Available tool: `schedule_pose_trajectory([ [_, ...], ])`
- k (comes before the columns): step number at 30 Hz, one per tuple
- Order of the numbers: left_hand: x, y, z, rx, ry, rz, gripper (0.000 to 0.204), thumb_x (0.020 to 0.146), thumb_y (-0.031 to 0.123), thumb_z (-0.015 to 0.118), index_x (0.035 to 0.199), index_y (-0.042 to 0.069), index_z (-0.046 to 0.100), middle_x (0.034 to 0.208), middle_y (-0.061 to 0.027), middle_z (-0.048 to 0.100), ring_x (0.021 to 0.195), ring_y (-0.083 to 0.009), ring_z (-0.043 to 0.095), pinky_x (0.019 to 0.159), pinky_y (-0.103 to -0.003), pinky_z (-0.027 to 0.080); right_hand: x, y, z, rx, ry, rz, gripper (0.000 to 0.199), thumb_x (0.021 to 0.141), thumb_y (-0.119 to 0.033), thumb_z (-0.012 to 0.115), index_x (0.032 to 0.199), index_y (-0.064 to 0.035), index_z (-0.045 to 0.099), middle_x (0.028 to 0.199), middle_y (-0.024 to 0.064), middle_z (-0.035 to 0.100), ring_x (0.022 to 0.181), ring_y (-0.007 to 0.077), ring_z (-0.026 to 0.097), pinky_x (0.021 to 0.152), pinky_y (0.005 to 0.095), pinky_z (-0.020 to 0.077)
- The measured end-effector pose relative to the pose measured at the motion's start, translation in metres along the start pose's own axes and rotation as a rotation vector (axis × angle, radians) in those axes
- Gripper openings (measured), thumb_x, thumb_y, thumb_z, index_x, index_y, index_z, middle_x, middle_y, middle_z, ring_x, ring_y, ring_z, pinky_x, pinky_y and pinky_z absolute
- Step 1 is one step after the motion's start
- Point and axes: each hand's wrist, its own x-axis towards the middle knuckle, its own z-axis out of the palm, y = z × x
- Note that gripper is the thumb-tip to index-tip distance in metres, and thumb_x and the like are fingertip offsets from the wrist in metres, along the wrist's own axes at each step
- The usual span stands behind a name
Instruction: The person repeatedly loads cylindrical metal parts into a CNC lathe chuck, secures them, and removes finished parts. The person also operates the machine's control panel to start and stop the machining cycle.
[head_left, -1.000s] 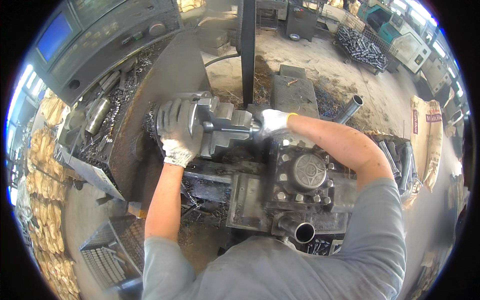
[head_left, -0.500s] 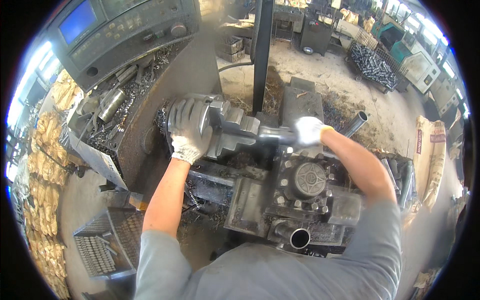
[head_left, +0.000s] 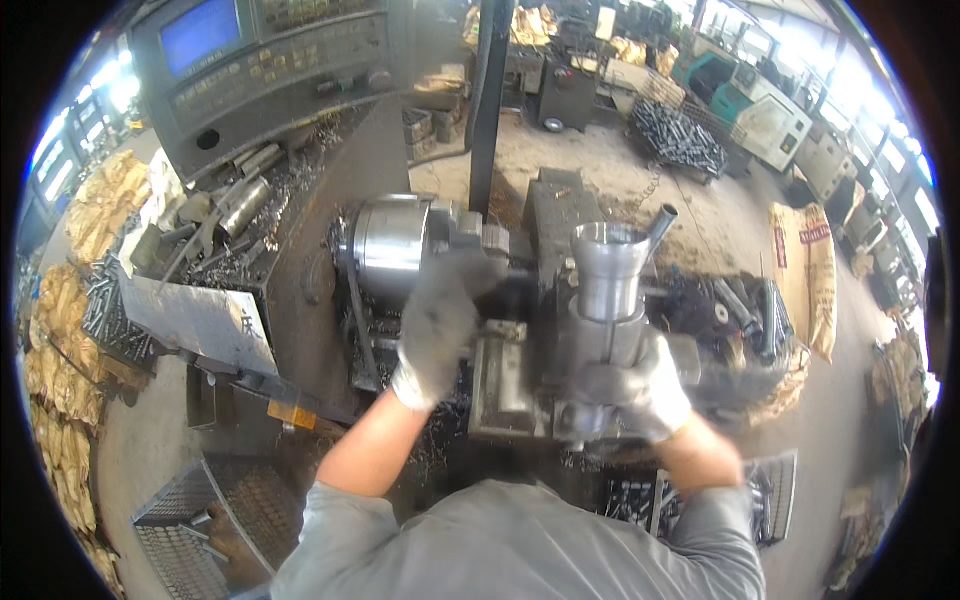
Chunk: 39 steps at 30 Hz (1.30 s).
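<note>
Workshop floor [head_left: 560, 155] spreading beyond the machine, bright metal part [head_left: 608, 275] held upright right of centre

Right glove first: the fingers of my right hand [head_left: 650, 390] look clamped round the lower length of that metal part, though blur softens the outline and I can't pick out every fingertip. Flared, hollow mouth up, it stands roughly vertical; gripping low presumably leaves that shiny rim uncovered, and the upright hold probably spares it knocks from the ironwork around.

Over to the left hand [head_left: 440, 320], smeared as well: fingers pointing far and right, by the stepped blocks [head_left: 495, 240] on the round chuck [head_left: 395, 240]. Touching or just in front, spread or together? Can't tell from here.

Outward now: a slanted tube [head_left: 662, 222] pokes up behind the part, to the right. Left of the chuck, a tray [head_left: 190, 320] of loose metal pieces sits below the control panel [head_left: 280, 70], handy, I'd guess, for setting things down. Near left, a mesh crate [head_left: 160, 510]; far right, a heap of metal parts [head_left: 680, 140]. Paper sacks [head_left: 805, 270] stand at right, likely parked clear of the elbow.
</note>
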Motion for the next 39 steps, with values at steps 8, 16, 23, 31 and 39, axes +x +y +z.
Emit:
schedule_pose_trajectory([
  [8,0.013,0.009,-0.002,-0.022,-0.741,-0.495,0.037,0.109,0.029,0.061,0.112,-0.004,0.079,0.116,-0.0126,0.080,0.108,-0.0212,0.074,0.104,-0.035,0.054,-0.023,0.117,0.078,0.070,0.040,0.099,0.058,0.075,-0.016,0.092,0.125,-0.0022,0.067,0.098,0.0025,0.070,0.084,0.0126,0.066,0.075,0.0315,0.0575],
  [16,0.201,0.024,-0.021,0.473,0.040,-0.121,0.054,0.098,0.046,0.072,0.134,0.006,0.068,0.130,-0.0152,0.075,0.117,-0.0250,0.074,0.098,-0.038,0.058,-0.058,0.215,0.052,0.279,0.165,0.199,0.048,0.075,-0.022,0.089,0.114,-0.0008,0.071,0.097,0.0049,0.072,0.079,0.0128,0.066,0.072,0.0316,0.0572],
  [23,-0.035,-0.074,0.008,0.316,-0.098,-0.252,0.046,0.100,0.035,0.074,0.135,0.005,0.069,0.122,-0.0108,0.075,0.113,-0.0242,0.071,0.102,-0.035,0.054,-0.027,0.199,0.029,-0.072,0.207,0.148,0.059,0.075,-0.033,0.090,0.120,0.0002,0.070,0.104,0.0089,0.076,0.088,0.0156,0.070,0.081,0.0349,0.0586],
  [31,-0.126,-0.178,0.002,-0.394,0.230,-1.027,0.034,0.105,0.036,0.069,0.124,0.007,0.069,0.114,-0.0081,0.072,0.108,-0.0234,0.069,0.102,-0.038,0.055,-0.002,0.220,0.043,0.063,0.044,0.400,0.093,0.080,-0.036,0.089,0.157,-0.0018,0.048,0.144,0.0143,0.064,0.114,0.0205,0.068,0.080,0.0361,0.0629],
  [39,-0.129,-0.160,-0.006,-1.155,-0.122,-0.979,0.036,0.112,0.043,0.058,0.128,0.012,0.067,0.120,-0.0014,0.070,0.110,-0.0173,0.067,0.101,-0.039,0.056,-0.092,0.242,-0.026,-0.538,0.103,0.426,0.060,0.081,-0.043,0.084,0.122,-0.0001,0.077,0.104,0.0197,0.080,0.089,0.0297,0.077,0.080,0.0429,0.0600],
])
